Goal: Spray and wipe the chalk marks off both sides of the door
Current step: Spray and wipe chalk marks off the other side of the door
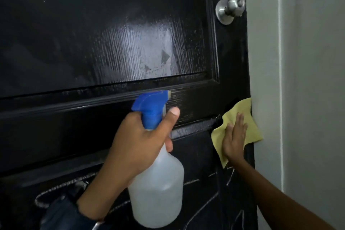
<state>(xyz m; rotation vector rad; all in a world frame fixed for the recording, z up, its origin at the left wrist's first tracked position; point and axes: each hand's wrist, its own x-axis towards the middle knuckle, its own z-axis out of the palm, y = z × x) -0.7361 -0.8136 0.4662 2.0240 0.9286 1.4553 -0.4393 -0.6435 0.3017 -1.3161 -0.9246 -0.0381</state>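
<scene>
Black door [93, 33] half wiped; right hand [234, 136] flat, pressing yellow cloth [240, 107]; left hand [138, 145] grips spray bottle [158, 188]. Next: lower chalk marks [205, 205].

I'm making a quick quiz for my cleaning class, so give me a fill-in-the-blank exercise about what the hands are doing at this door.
1. The left hand grips a spray bottle whose trigger head is ____ in colour.
2. The right hand presses a ____ cloth flat on the door.
3. Above the cloth sits a round metal ____.
4. White ____ marks remain on the lower panel.

Missing words: blue; yellow; knob; chalk
</scene>
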